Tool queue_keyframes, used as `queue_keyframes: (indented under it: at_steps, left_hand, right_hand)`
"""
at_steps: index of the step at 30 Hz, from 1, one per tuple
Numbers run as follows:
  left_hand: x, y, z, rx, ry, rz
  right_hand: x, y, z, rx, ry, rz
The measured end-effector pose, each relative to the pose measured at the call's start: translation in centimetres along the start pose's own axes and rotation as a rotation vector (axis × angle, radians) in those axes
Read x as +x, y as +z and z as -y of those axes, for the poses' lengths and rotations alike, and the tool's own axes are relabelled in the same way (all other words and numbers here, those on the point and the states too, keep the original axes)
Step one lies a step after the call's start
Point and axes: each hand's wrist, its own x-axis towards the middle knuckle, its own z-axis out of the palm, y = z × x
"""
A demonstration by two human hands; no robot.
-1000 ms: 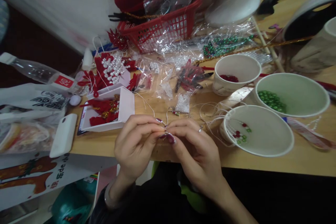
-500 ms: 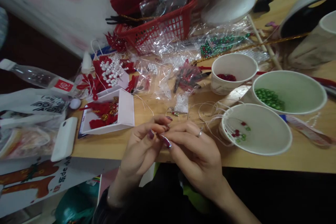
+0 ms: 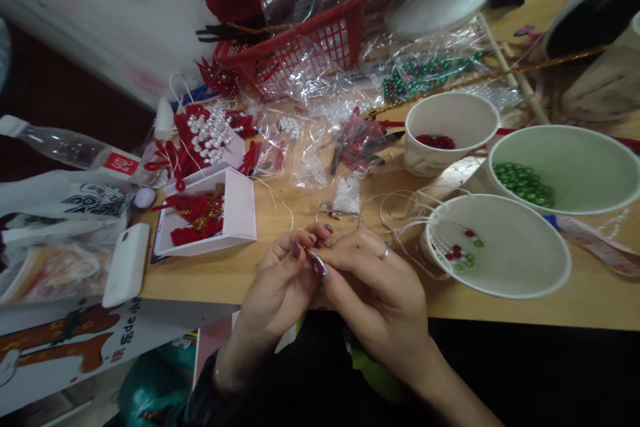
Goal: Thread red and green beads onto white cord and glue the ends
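Note:
My left hand and my right hand meet fingertip to fingertip over the front edge of the wooden table. Both are closed in a pinch; what sits between the fingers is too small and hidden to name. A thin pale loop of cord rises just behind the fingertips. Near it lie a small bag of tiny white beads and a little green bead piece. To the right of my right hand, a paper cup holds white strings with red and green beads at their ends.
Two more paper cups hold red beads and green beads. At left are a white box of red and gold pieces, a white phone and a plastic bottle. Behind stands a red basket with clear bags before it.
My hands have shifted slightly right, still pinched together, and the fingertips have moved a little. A thin loop now shows behind them. The view has moved slightly.

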Motion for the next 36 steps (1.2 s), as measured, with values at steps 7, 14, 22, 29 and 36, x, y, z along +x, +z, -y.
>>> queue_keyframes:
  at_steps: [7,14,22,29,36]
  left_hand:
    - [0.0,-0.3,0.2,-0.027,-0.011,-0.058]
    - [0.2,-0.1,0.3,-0.057,-0.027,-0.084]
    - [0.0,-0.1,0.3,-0.041,-0.02,-0.083]
    - [0.2,0.1,0.3,0.09,0.042,-0.112]
    - [-0.2,-0.6,-0.7,0.447,0.247,-0.066]
  right_hand:
    - [0.0,0.0,0.2,-0.021,0.008,0.022]
    - [0.0,0.1,0.1,-0.003,0.035,0.015]
    - [0.0,0.0,0.0,-0.014,0.043,0.017]
    - [0.1,0.1,0.1,-0.026,0.052,0.022]
    - [0.0,0.0,0.3,-0.046,0.054,0.048]
